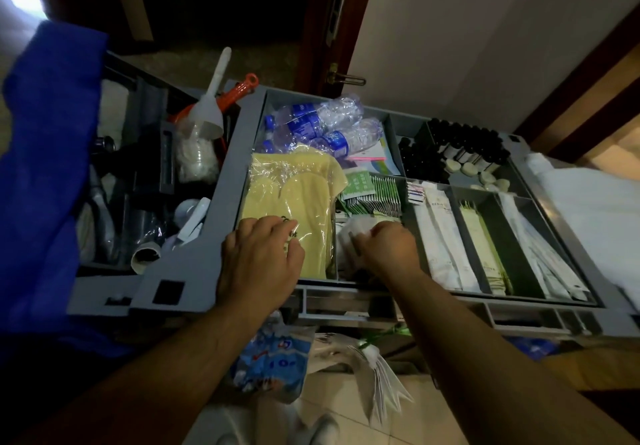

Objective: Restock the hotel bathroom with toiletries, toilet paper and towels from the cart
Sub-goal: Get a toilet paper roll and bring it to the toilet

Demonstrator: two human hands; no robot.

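The grey cart tray is split into compartments. My left hand rests with spread fingers on yellow slippers in clear wrap in the near left compartment. My right hand reaches into the adjoining compartment and grips a bundle of white wrapped packets. Behind it stand green and white sachets. Long white toiletry packets, pale green ones and more white ones fill the right compartments. Small dark bottles and white caps sit at the back right.
Water bottles lie at the tray's back left. A side bin holds a white funnel, an orange tool and a cardboard tube. A blue bag hangs left; white linen lies right. Bags hang below.
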